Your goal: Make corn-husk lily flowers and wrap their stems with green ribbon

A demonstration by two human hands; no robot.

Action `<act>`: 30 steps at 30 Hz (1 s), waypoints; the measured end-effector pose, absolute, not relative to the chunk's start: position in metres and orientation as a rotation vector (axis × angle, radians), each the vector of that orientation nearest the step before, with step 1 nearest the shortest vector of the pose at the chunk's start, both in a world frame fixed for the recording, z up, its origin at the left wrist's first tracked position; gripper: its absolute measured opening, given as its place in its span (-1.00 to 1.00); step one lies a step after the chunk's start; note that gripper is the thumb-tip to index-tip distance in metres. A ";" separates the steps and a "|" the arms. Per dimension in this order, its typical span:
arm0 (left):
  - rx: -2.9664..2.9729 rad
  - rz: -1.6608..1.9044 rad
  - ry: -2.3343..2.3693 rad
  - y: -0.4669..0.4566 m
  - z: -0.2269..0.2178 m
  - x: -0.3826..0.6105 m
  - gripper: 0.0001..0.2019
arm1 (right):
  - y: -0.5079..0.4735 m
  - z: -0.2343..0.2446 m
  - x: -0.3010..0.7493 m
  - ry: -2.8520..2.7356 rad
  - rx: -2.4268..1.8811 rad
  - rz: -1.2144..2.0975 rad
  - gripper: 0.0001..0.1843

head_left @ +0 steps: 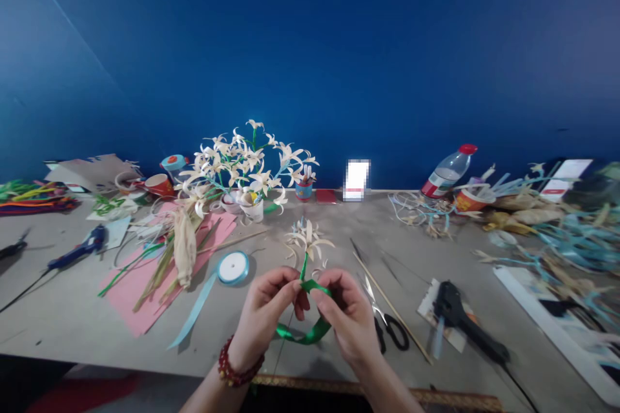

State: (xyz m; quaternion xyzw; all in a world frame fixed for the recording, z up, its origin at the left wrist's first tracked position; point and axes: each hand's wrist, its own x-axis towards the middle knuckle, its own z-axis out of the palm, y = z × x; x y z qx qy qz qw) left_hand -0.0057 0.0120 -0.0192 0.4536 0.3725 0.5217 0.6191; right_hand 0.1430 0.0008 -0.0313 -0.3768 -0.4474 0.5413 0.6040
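My left hand [272, 299] pinches the stem of a handmade cream-petalled flower [309, 239], its blossom standing up above my fingers. The top of the stem is wrapped in green, and a thin bare length runs down below my hand. Between thumb and fingers, my right hand [345, 306] grips a green ribbon [310, 334]. One part of that ribbon meets the stem at my left fingertips, while a loose loop hangs beneath both hands. To the right of my right hand lie scissors [387, 319] with dark handles, beside a thin wooden stick [394, 310].
At the back, finished flowers [242, 161] stand in a white cup [252, 209]. A blue ribbon roll [233, 268] and pink paper [128, 297] lie left. A black glue gun [467, 319] rests right, near a plastic bottle [448, 173]. Another glue gun [80, 248] is far left.
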 end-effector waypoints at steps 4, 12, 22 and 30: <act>1.024 1.197 0.866 0.013 -0.020 -0.005 -0.84 | 0.004 -0.030 0.142 -1.051 -0.859 1.157 -0.86; 1.011 1.202 0.846 0.011 -0.015 -0.001 -0.81 | 0.011 -0.025 0.136 -1.013 -0.715 1.048 -0.90; 1.047 1.237 0.881 0.008 -0.009 0.001 -0.78 | 0.008 -0.027 0.117 -0.821 -0.749 1.137 -0.78; 1.070 1.260 0.874 0.005 -0.008 0.004 -0.79 | 0.004 -0.027 0.109 -0.827 -0.758 1.048 -0.78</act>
